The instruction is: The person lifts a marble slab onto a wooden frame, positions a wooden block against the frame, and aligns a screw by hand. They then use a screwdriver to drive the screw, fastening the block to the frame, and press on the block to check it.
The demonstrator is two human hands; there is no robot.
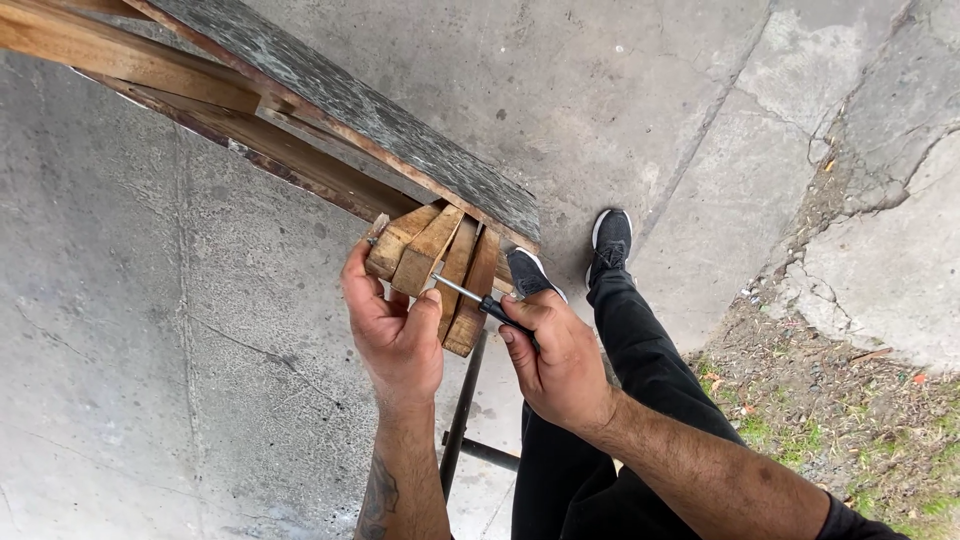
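In the head view, the left hand [392, 335] is closed around the end of a bundle of short brown wooden blocks [435, 262] in the middle of the frame, with the thumb up beside them. The right hand [560, 362] is closed on the black handle of a screwdriver with a thin metal shaft [470, 296], and its tip touches the blocks just by the left thumb. If a screw is there, I cannot tell how deep it sits; the blocks look already joined to the long weathered wooden board with a grey, flaking top [345, 105], which runs to the upper left.

A black metal leg [462, 410] goes down under the blocks. Below is a grey cracked concrete floor [180, 330]; the person's black shoes [570, 262] stand on it. At lower right there is a patch of soil and grass [850, 420], so the place is outdoors.
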